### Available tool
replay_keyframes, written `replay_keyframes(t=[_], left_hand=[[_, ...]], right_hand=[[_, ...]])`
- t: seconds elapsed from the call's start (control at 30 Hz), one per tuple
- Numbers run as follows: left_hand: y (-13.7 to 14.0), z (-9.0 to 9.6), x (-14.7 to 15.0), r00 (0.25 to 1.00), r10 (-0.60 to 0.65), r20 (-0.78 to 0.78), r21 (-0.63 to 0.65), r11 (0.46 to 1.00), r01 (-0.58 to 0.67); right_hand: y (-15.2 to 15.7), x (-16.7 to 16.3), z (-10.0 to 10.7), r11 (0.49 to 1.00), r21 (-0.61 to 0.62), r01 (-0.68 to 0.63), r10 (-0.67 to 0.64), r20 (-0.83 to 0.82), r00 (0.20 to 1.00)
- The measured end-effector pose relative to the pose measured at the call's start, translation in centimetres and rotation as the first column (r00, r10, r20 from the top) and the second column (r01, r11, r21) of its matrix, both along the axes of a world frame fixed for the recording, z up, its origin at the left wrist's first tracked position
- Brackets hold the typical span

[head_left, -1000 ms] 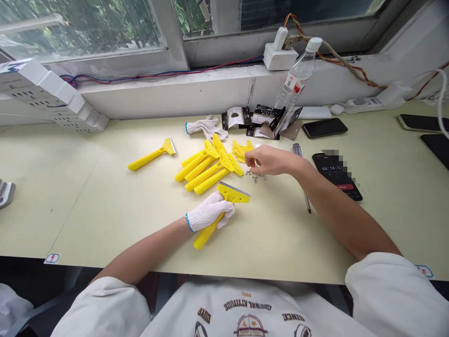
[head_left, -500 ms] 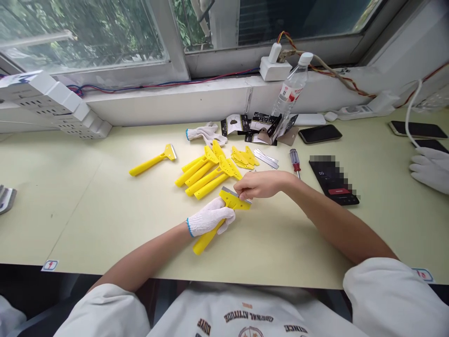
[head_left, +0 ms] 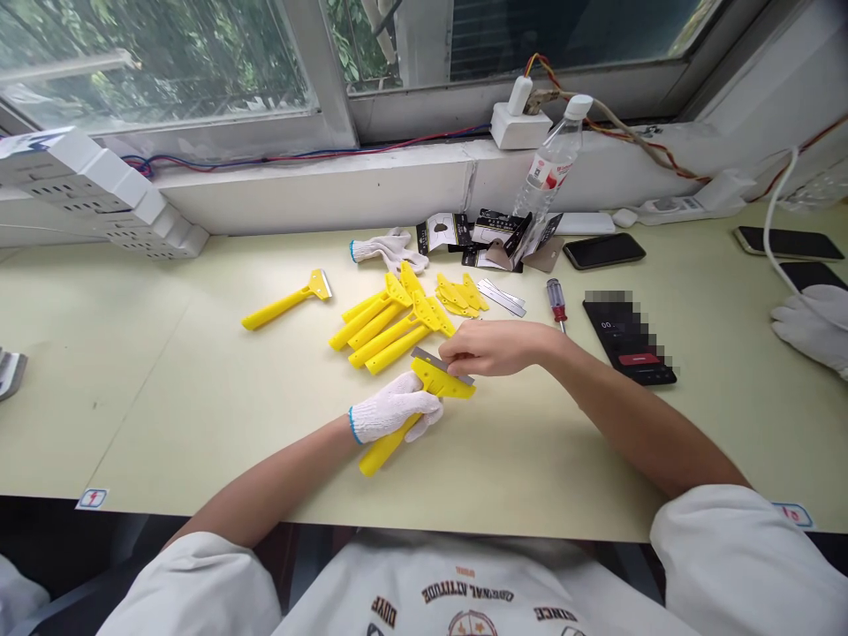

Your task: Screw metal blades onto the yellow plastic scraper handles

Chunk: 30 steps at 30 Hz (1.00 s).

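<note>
My left hand, in a white knit glove with a blue cuff, is wrapped round the handle of a yellow scraper. The scraper's head points away from me, to the upper right. Along its front edge lies a grey metal blade. My bare right hand is closed over the blade near its right part, fingertips pressed on it; the fingers hide some of the blade. Just beyond lie several yellow scraper handles in a pile, yellow cover plates and loose blades.
A scraper with a blade lies to the left. Behind are a white glove, black-and-white packaging cards and a water bottle. On the right are a screwdriver and phones. White boxes stand stacked at far left.
The blade has shifted slightly on the scraper's head, sitting a little further out at its left end. Both hands keep nearly the same place and hold.
</note>
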<state>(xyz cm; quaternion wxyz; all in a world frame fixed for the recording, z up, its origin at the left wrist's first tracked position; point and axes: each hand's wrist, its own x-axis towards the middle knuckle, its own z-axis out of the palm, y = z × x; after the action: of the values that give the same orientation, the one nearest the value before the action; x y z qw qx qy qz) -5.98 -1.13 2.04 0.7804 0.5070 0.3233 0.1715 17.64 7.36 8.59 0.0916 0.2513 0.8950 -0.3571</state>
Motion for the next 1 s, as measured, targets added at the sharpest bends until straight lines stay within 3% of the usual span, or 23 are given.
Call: replay_keyframes(t=[0.07,0.13,0.2,0.3,0.4,0.5,0.63,0.67,0.7,0.73,0.77,0.8,0.83,0.9,1.0], left_hand=[[0.0,0.0,0.0,1.000,-0.009,0.015,0.012,1.000,0.009],[-0.1,-0.1,-0.1,1.000,-0.004,0.024,0.005,1.000,0.004],[-0.1,-0.3,-0.1,0.999,0.003,0.034,-0.005,1.000,-0.003],[-0.2,-0.4,-0.1,0.998,0.008,0.062,0.004,1.000,-0.009],[-0.2,-0.4,-0.1,0.997,0.018,0.079,0.001,1.000,-0.018],[-0.2,-0.4,-0.1,0.996,0.032,0.086,-0.016,0.999,-0.030],[-0.2,-0.5,-0.2,0.995,0.029,0.091,-0.025,0.999,-0.027],[-0.2,-0.5,-0.2,0.995,0.032,0.094,-0.028,0.999,-0.029],[-0.2,-0.5,-0.2,0.995,0.035,0.095,-0.031,0.999,-0.032],[-0.1,-0.5,-0.2,0.995,0.036,0.095,-0.035,0.999,-0.033],[-0.1,-0.5,-0.2,0.995,0.035,0.096,-0.039,0.999,-0.032],[-0.1,-0.5,-0.2,0.995,0.031,0.099,-0.037,0.999,-0.028],[-0.1,-0.4,-0.2,0.994,0.025,0.107,-0.031,0.999,-0.022],[-0.1,-0.4,-0.2,0.992,0.014,0.128,-0.016,1.000,-0.012],[-0.2,-0.6,-0.2,0.989,0.021,0.148,-0.018,1.000,-0.019]], right_hand=[[1.3,1.0,0.1,0.995,-0.096,0.018,-0.022,-0.032,0.999],[3.1,2.8,0.0,0.991,-0.100,0.095,-0.098,-0.029,0.995],[5.0,5.1,-0.3,0.966,0.011,0.257,-0.257,0.045,0.965],[7.4,8.7,-1.3,0.838,0.261,0.479,-0.528,0.172,0.831],[8.6,11.0,-2.6,0.777,0.330,0.536,-0.619,0.243,0.747],[8.8,11.4,-3.0,0.771,0.320,0.551,-0.633,0.287,0.719],[7.1,8.9,-1.7,0.669,0.450,0.592,-0.725,0.220,0.653],[6.3,7.8,-1.1,0.696,0.434,0.573,-0.692,0.192,0.696],[5.4,6.6,-0.5,0.773,0.363,0.520,-0.607,0.185,0.773],[4.4,5.3,0.0,0.885,0.193,0.423,-0.457,0.190,0.869],[3.5,4.1,0.5,0.945,-0.030,0.325,-0.315,0.181,0.932],[2.6,3.1,0.8,0.952,-0.208,0.225,-0.187,0.186,0.965],[1.9,2.2,0.9,0.945,-0.300,0.128,-0.079,0.171,0.982],[1.0,1.2,0.9,0.930,-0.368,0.030,0.014,0.118,0.993],[1.1,1.1,0.2,0.911,-0.411,0.015,0.009,0.056,0.998]])
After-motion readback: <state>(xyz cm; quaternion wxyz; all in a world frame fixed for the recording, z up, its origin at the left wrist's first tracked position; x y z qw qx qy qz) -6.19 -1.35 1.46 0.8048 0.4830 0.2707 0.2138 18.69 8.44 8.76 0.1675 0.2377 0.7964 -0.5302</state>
